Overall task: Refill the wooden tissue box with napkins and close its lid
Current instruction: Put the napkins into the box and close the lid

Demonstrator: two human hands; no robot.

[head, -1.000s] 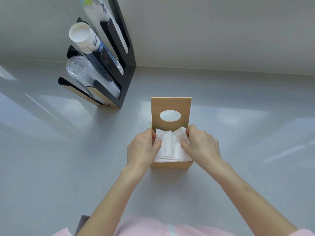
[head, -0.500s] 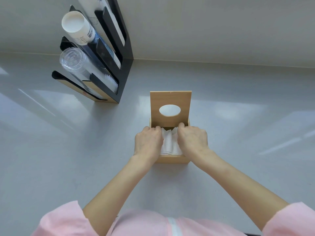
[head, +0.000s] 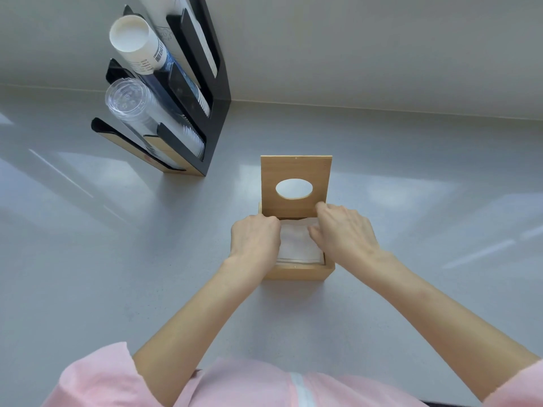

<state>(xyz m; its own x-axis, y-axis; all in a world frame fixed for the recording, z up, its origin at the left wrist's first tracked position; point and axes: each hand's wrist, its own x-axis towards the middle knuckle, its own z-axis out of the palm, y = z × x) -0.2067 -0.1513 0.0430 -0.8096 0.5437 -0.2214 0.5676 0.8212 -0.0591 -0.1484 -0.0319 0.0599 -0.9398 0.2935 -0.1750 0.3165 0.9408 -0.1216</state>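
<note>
Inside the wooden tissue box (head: pixel 296 273), lid (head: pixel 296 171) upright, both hands' grips press flat on white napkins (head: pixel 296 245).

Both hands cover the napkins' (head: pixel 296 242) side edges.

One tissue box (head: pixel 296 273), two hands (head: pixel 255 239), one cup rack (head: pixel 217 118).

The place looked like a café or drinks-service counter: a plain grey countertop (head: pixel 117 259) met a bare wall, and on it stood a black cup dispenser rack (head: pixel 216 118) holding stacked paper cups (head: pixel 138 45) and clear plastic cups (head: pixel 132 104).
</note>
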